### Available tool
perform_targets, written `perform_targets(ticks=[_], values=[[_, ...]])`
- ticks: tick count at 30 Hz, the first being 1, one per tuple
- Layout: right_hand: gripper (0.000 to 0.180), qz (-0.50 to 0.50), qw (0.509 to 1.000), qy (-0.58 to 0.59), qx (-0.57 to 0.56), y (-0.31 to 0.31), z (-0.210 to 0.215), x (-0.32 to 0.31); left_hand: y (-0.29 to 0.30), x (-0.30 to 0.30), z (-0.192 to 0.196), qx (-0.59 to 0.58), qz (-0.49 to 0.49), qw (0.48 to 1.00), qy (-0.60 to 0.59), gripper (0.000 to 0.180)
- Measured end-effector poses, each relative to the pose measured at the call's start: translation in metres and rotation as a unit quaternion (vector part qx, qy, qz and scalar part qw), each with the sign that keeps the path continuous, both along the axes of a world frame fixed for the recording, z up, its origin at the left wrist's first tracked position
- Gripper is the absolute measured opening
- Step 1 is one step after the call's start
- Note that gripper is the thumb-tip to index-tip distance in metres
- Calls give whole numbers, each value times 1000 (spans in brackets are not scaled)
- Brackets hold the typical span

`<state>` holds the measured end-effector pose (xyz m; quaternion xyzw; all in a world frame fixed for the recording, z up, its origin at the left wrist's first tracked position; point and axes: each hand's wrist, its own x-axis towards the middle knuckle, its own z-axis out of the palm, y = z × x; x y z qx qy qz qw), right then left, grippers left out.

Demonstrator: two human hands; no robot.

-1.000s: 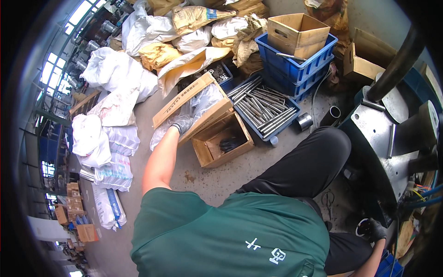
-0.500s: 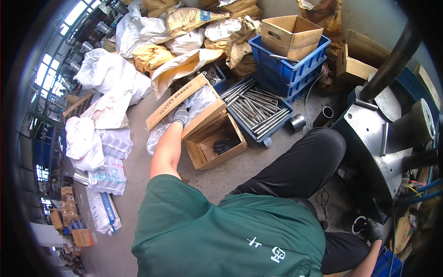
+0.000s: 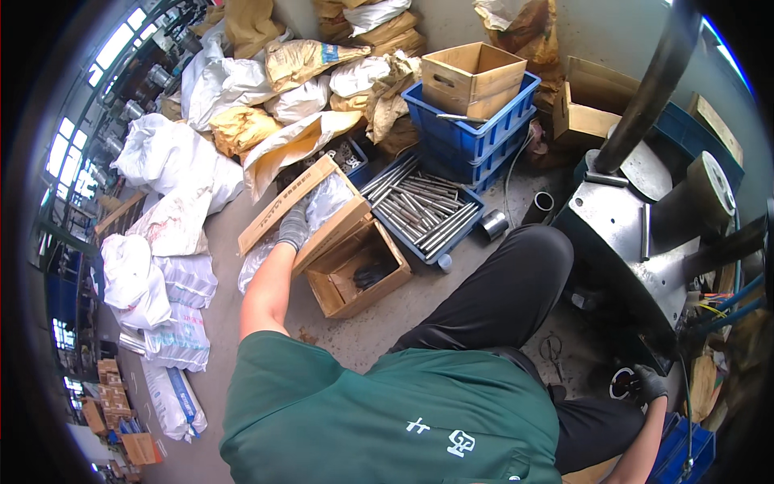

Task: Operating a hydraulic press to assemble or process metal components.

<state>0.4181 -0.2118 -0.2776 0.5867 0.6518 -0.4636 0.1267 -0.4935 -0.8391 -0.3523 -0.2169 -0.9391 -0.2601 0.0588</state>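
Observation:
My left hand (image 3: 294,228), in a grey knitted glove, reaches into an open cardboard box (image 3: 334,219) lined with clear plastic bagging (image 3: 327,202). Its fingers are hidden behind the flap and the plastic, so I cannot see whether it grips anything. At the lower right, beside my knee, my right hand (image 3: 648,385), in a dark grey glove, is closed on the edge of a metal ring (image 3: 616,385) with a bright rim and a dark middle. Next to the lined box stands a second open carton (image 3: 343,302) with black gloves (image 3: 371,276) inside.
A blue tray of steel rods (image 3: 431,211) lies beyond the cartons, with stacked blue crates (image 3: 476,133) behind it. Short metal tubes (image 3: 538,207) stand near my knee. A heavy steel fixture (image 3: 625,226) fills the right side. Sacks (image 3: 173,153) pile up at far left.
The view has shifted, so the boxes and crates sit lower and further left. My left hand remains in the lined box. My right hand and the ring have risen slightly together in view.

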Motion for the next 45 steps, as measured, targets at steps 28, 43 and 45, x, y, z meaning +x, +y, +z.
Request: perform_targets(ticks=[28,43,45], values=[[54,263,791,158,529,-65,106,-251,542,489,223,216,-699,681,19,22],[58,-141,784,597,-93,-45,109,-215,597,537,192,335,-619,562,-434,25],[60,-155,759,622,-112,-47,103,-223,600,531,192,402,-629,573,-339,13]])
